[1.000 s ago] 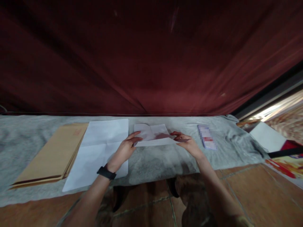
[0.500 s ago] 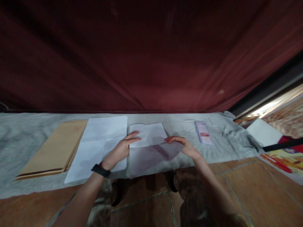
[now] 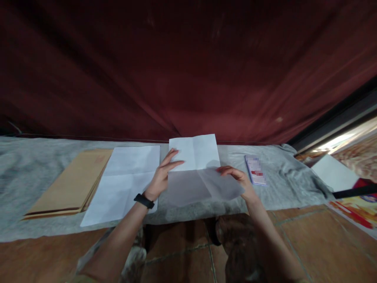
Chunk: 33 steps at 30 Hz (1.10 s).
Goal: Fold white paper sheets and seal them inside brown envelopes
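Both my hands hold one creased white sheet of paper (image 3: 194, 151) lifted off the grey cloth (image 3: 282, 184). My left hand (image 3: 163, 175), with a black watch on its wrist, grips the sheet's left edge with fingers pinched on it. On the right edge, my right hand (image 3: 238, 179) pinches the paper. The sheet's top half stands upright against the red curtain. Its lower half hangs toward me in shadow.
Another unfolded white sheet (image 3: 123, 182) lies flat to the left, beside a stack of brown envelopes (image 3: 70, 184). A small printed booklet (image 3: 255, 170) lies at the right on the cloth. A dark red curtain (image 3: 188, 70) hangs behind. Tiled floor and my knees are below.
The folded paper has been opened out and lifted from the cloth; both hands rose with it and its top half now stands upright.
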### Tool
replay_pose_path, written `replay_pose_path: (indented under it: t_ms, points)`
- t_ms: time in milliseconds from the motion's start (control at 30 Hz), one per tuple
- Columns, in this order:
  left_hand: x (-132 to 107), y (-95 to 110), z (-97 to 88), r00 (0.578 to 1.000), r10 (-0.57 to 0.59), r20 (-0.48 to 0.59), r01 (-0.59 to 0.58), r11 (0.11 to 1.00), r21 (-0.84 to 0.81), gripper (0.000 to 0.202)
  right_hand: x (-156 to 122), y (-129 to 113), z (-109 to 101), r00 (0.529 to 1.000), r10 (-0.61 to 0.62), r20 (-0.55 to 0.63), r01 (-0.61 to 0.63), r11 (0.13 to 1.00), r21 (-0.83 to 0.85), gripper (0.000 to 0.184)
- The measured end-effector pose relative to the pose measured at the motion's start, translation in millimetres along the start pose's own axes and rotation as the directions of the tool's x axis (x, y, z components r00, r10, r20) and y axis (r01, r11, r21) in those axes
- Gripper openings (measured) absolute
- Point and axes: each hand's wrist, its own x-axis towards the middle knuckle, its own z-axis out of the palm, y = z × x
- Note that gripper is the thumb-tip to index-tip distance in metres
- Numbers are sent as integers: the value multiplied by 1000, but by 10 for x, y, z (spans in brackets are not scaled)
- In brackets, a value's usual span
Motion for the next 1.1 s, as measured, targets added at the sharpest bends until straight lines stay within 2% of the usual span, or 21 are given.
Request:
replay_pose_path:
  t_ms: [200,367,500,667,800,900,1000,1100]
  points:
    - [-19,-295,110,985,-30,171,19,998,63,41,61,191,25,994,76,81,-78,997,17,14]
    - [-126,-340,-42,953,-66,297,19,987,161,44,31,309,40,984,130,125,-136,990,35,17]
    - [-225,-320,-163,922,-97,375,41,987,155,42,3,384,53,980,150,130,-150,989,-6,22]
    - [-253,-315,-126,919,-240,313,211,970,122,35,80,499,76,989,144,26,-141,983,-117,26]
    - [-146,-303,-26,896,-400,194,379,915,137,31,264,668,95,983,152,-106,-171,966,-196,28]
    - [-74,-320,62,882,-461,94,451,886,109,27,401,799,108,969,168,-183,-215,936,-280,24]
    - [-39,-338,137,876,-482,15,478,872,99,46,477,877,138,951,188,-244,-272,885,-378,26]
    - [-22,-324,178,862,-506,-17,501,847,175,64,495,870,196,941,197,-276,-322,770,-550,31]
